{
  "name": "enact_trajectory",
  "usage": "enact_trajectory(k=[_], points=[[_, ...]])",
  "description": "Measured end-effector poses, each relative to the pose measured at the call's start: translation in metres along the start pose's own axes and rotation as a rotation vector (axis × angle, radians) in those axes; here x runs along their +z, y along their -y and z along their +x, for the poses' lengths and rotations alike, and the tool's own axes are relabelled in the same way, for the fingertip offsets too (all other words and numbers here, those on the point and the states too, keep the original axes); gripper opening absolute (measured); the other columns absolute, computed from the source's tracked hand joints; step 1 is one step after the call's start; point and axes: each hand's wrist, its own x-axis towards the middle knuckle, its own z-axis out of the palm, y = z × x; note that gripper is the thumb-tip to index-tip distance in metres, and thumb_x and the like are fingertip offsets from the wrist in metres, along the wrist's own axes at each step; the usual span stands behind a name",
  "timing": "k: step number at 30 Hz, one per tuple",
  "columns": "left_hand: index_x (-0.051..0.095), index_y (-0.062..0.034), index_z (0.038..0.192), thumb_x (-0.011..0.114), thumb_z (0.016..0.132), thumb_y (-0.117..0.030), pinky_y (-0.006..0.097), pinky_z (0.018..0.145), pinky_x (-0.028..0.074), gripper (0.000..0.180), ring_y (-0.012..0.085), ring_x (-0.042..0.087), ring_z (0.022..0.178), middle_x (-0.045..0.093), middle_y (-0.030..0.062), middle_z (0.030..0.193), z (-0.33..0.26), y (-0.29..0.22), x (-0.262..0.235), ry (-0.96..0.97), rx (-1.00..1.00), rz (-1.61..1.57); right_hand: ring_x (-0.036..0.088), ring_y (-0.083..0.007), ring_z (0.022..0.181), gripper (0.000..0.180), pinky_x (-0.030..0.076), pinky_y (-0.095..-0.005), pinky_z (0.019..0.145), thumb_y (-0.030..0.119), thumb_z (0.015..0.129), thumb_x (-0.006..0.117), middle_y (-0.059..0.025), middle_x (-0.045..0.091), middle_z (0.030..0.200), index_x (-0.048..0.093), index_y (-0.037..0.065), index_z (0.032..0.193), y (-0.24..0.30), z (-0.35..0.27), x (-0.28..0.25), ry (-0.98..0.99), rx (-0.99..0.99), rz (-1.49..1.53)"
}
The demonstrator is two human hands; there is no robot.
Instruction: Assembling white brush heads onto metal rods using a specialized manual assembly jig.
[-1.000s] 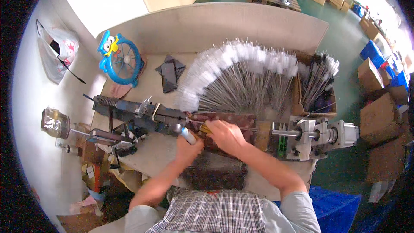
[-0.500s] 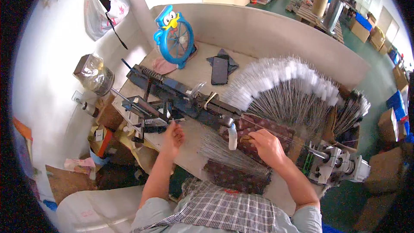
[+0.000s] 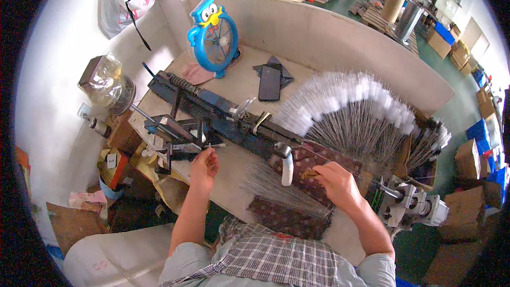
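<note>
At the near end of a black metal fixture (image 3: 180,135), my left hand (image 3: 204,167) is closed in a pinch. Something small and pale shows at its fingertips, too small to name. My right hand (image 3: 340,185) is closed on a small tan-brown piece (image 3: 309,174) above a dark red patterned cloth (image 3: 305,154). Left of that piece, a white-gripped lever (image 3: 287,169) hangs from the long black machine rail (image 3: 212,109). Thin wire rods (image 3: 281,186) lie in a bundle between my hands, partly on a second patterned cloth (image 3: 287,218).
A large fan of white-tipped wire brushes (image 3: 356,101) covers the right back of the table. A motor with a metal chuck (image 3: 409,202) stands at the right edge. Behind the rail are a phone (image 3: 269,82) and a blue duck-shaped fan (image 3: 215,37). A lamp (image 3: 109,87) stands left.
My left hand has risen slightly toward the fixture's end, still pinched. My right hand has shifted a little right, still holding the tan-brown piece. The view has tilted slightly.
</note>
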Motion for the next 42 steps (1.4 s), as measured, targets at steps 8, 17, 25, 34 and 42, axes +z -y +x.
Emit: enact_trajectory(k=[8, 17, 25, 34, 42], points=[[0.062, -0.0026, 0.082, 0.061, 0.083, -0.015, 0.026, 0.062, 0.045, 0.013, 0.0099, 0.053, 0.062, 0.060, 0.0024, 0.072, -0.101, 0.052, 0.104, 0.328, 0.154, 0.395, 0.060, -0.0281, 0.075, 0.016, 0.049, -0.0364, 0.067, 0.011, 0.076, 0.066, -0.0099, 0.062, 0.078, 0.066, 0.005, 0.091, -0.013, 0.003, -0.041, -0.275, 0.119, -0.086], [0.064, -0.0003, 0.094, 0.059, 0.088, -0.015, 0.021, 0.058, 0.043, 0.017, 0.0070, 0.053, 0.063, 0.062, 0.0028, 0.077, -0.106, 0.120, 0.186, 0.662, 0.085, 0.358, 0.063, -0.0266, 0.079, 0.020, 0.049, -0.0331, 0.072, 0.013, 0.075, 0.067, -0.0143, 0.066, 0.086, 0.067, 0.001, 0.092, -0.022, -0.014, -0.054, -0.138, 0.375, 0.324], [0.063, -0.0020, 0.092, 0.060, 0.087, -0.016, 0.020, 0.056, 0.040, 0.015, 0.0064, 0.051, 0.060, 0.061, 0.0023, 0.076, -0.108, 0.116, 0.181, 0.562, 0.150, 0.310, 0.060, -0.0243, 0.071, 0.018, 0.049, -0.0323, 0.066, 0.014, 0.073, 0.068, -0.0089, 0.064, 0.078, 0.067, 0.004, 0.088, -0.031, -0.016, -0.053, -0.201, 0.034, 0.055], [0.061, -0.0041, 0.088, 0.063, 0.086, -0.018, 0.021, 0.051, 0.039, 0.014, 0.0070, 0.049, 0.055, 0.058, 0.0024, 0.069, -0.111, 0.084, 0.179, 0.410, -0.122, 0.078, 0.059, -0.0247, 0.075, 0.015, 0.048, -0.0368, 0.068, 0.019, 0.076, 0.064, -0.0055, 0.062, 0.076, 0.066, 0.007, 0.083, -0.019, 0.046, -0.001, -0.231, -0.045, -0.421], [0.058, -0.0036, 0.087, 0.055, 0.091, -0.027, 0.022, 0.049, 0.040, 0.025, 0.0097, 0.051, 0.052, 0.060, 0.0053, 0.072, -0.096, 0.094, 0.169, 0.497, 0.008, 0.208, 0.062, -0.0304, 0.083, 0.023, 0.049, -0.0382, 0.072, 0.026, 0.080, 0.059, -0.0118, 0.065, 0.085, 0.068, 0.007, 0.088, -0.008, 0.043, -0.011, -0.106, 0.188, 0.038]])
